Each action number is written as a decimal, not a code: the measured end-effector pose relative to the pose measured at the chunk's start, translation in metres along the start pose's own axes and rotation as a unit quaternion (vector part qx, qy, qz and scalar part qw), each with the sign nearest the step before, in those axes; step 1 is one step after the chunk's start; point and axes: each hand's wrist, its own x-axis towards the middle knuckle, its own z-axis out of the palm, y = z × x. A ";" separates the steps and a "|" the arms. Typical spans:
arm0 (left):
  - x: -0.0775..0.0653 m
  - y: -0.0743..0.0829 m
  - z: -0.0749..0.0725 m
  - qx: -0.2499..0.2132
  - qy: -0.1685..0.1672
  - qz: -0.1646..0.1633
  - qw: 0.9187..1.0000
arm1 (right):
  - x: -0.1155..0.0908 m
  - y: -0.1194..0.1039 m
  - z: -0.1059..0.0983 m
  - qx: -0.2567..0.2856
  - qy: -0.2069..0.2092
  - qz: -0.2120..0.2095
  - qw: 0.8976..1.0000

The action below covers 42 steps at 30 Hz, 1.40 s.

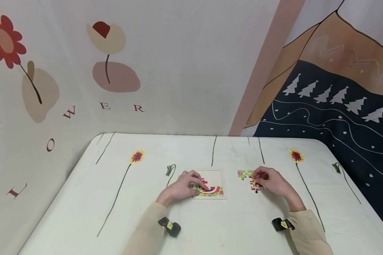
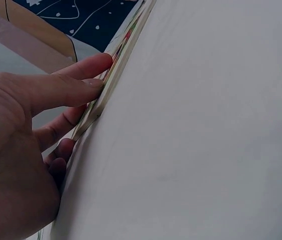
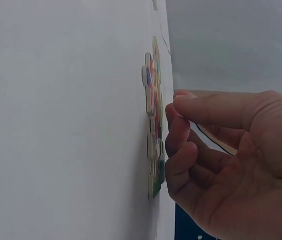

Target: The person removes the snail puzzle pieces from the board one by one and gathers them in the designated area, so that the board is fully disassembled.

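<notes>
Your left hand (image 1: 182,186) is over the left side of the flat, square, pale puzzle tray (image 1: 214,177), fingers fairly straight and touching the colourful pieces (image 1: 212,191) in its near half. Your right hand (image 1: 272,181) is right over the loose flat red, green and white jigsaw pieces (image 1: 254,185) on the white surface (image 1: 217,226), fingers curled; can't tell if it's pinching one.

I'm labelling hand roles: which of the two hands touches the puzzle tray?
The left hand, resting on the puzzle tray; the right hand is at the loose pieces to the tray's right.
</notes>
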 end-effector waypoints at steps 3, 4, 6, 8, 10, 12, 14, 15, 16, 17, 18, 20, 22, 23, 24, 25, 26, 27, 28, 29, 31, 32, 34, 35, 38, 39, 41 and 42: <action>0.000 0.001 0.000 0.003 0.002 0.000 1.000 | 0.001 0.000 0.002 0.006 -0.003 0.001 1.000; 0.000 0.001 0.000 0.005 0.004 0.002 1.000 | 0.001 -0.001 0.002 0.008 -0.004 0.000 1.000; 0.000 0.001 0.000 0.008 0.009 0.006 1.000 | 0.002 -0.003 0.004 0.010 -0.005 -0.006 1.000; 0.001 0.001 -0.001 0.010 0.013 0.013 1.000 | 0.004 -0.005 0.006 0.008 -0.005 -0.013 1.000; 0.000 0.001 -0.002 0.008 0.018 0.017 1.000 | 0.006 -0.009 0.008 0.005 -0.005 -0.019 1.000; -0.002 0.001 -0.004 0.001 0.023 0.016 1.000 | 0.009 -0.013 0.011 0.006 -0.005 -0.021 1.000; -0.004 0.001 -0.006 -0.010 0.027 0.009 1.000 | 0.011 -0.017 0.014 0.006 -0.008 -0.024 1.000; -0.006 0.001 -0.007 -0.017 0.028 0.005 0.999 | 0.012 -0.019 0.016 0.007 -0.011 -0.029 1.000; -0.007 0.000 -0.008 -0.022 0.030 0.002 0.999 | 0.013 -0.020 0.018 0.011 -0.011 -0.029 0.999; -0.008 0.000 -0.009 -0.024 0.031 -0.001 0.999 | 0.014 -0.022 0.020 0.011 -0.013 -0.033 0.999; -0.009 0.000 -0.010 -0.027 0.032 -0.003 0.999 | 0.014 -0.024 0.022 0.011 -0.015 -0.039 0.999; -0.011 -0.001 -0.011 -0.032 0.031 -0.007 0.999 | 0.016 -0.027 0.026 0.014 -0.019 -0.049 0.999; -0.012 -0.002 -0.011 -0.038 0.029 -0.009 0.999 | 0.018 -0.030 0.030 0.015 -0.021 -0.053 0.998; -0.012 -0.002 -0.011 -0.040 0.027 -0.011 0.999 | 0.019 -0.032 0.032 0.014 -0.022 -0.056 0.998; -0.013 -0.003 -0.011 -0.042 0.026 -0.011 0.999 | 0.020 -0.033 0.033 0.013 -0.024 -0.060 0.998; -0.013 -0.003 -0.011 -0.043 0.025 -0.011 0.999 | 0.022 -0.035 0.035 0.014 -0.025 -0.061 0.998; -0.013 -0.004 -0.011 -0.044 0.024 -0.009 0.999 | 0.023 -0.037 0.037 0.014 -0.027 -0.062 0.998; -0.013 -0.004 -0.011 -0.045 0.022 -0.008 0.999 | 0.024 -0.039 0.039 0.013 -0.028 -0.063 0.998; -0.013 -0.005 -0.011 -0.044 0.022 -0.007 0.999 | 0.025 -0.040 0.041 0.014 -0.030 -0.063 0.997; -0.013 -0.006 -0.011 -0.043 0.022 -0.004 0.999 | 0.026 -0.042 0.043 0.015 -0.033 -0.065 0.997; -0.012 -0.007 -0.009 -0.043 0.022 0.000 0.999 | 0.028 -0.044 0.047 0.019 -0.039 -0.068 0.997; -0.012 -0.008 -0.009 -0.041 0.023 0.000 0.999 | 0.029 -0.045 0.048 0.020 -0.042 -0.071 0.996; -0.012 -0.008 -0.008 -0.036 0.025 -0.001 0.999 | 0.031 -0.047 0.052 0.022 -0.049 -0.076 0.996; -0.012 -0.008 -0.008 -0.035 0.027 -0.003 0.999 | 0.032 -0.049 0.054 0.024 -0.052 -0.080 0.995; -0.012 -0.007 -0.007 -0.031 0.030 -0.008 0.999 | 0.035 -0.052 0.060 0.030 -0.062 -0.089 0.994; -0.012 -0.007 -0.007 -0.031 0.031 -0.009 0.999 | 0.035 -0.053 0.061 0.032 -0.066 -0.091 0.993; -0.012 -0.007 -0.007 -0.029 0.031 -0.011 0.999 | 0.037 -0.055 0.064 0.038 -0.075 -0.096 0.992; -0.012 -0.007 -0.007 -0.029 0.031 -0.011 0.999 | 0.038 -0.056 0.065 0.041 -0.079 -0.098 0.991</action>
